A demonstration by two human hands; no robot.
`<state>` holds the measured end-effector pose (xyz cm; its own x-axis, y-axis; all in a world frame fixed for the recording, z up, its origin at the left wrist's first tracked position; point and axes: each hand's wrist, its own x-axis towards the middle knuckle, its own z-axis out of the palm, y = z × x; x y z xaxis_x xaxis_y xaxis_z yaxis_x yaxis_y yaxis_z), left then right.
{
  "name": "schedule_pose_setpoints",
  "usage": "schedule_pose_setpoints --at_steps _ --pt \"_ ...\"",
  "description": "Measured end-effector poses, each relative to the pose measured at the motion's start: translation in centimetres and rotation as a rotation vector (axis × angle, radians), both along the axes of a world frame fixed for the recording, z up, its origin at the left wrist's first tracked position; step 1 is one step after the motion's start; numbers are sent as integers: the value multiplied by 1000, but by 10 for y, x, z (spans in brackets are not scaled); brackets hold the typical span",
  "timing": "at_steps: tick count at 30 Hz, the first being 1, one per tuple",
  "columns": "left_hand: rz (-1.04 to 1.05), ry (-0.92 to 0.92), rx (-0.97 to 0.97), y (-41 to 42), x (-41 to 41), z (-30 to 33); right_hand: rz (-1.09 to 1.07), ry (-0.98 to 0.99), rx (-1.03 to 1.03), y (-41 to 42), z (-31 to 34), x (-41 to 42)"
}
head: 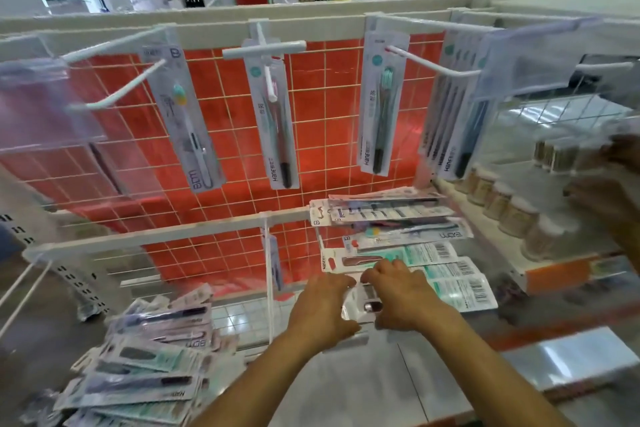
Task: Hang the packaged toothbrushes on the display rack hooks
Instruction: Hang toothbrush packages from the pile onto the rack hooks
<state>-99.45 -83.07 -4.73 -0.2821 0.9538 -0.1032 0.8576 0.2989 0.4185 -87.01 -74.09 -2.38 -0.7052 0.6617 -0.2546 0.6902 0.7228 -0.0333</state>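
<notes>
Both hands, left (pixel 320 309) and right (pixel 398 298), pinch one near pack (pixel 363 305), lifting it toward a hook (pixel 433 61).

White wire grid (pixel 346 121) over red panel (pixel 311 87); teal-and-white toothbrush packs (pixel 446 274).

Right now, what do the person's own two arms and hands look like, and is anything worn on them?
Both forearms are bare up to the bottom edge of the picture: no sleeve shows. The left hand and the right hand wear no gloves. No watch, bracelet or ring can be seen on either wrist or on the fingers that show.
</notes>
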Motion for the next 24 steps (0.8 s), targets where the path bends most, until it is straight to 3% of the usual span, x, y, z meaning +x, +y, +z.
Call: schedule_pose_setpoints --at_steps 16,24 --pt "6 -71 32 -2 -6 -6 45 82 124 -7 -16 -5" --pt "23 -183 32 -5 -10 2 56 111 85 -3 -6 -5"
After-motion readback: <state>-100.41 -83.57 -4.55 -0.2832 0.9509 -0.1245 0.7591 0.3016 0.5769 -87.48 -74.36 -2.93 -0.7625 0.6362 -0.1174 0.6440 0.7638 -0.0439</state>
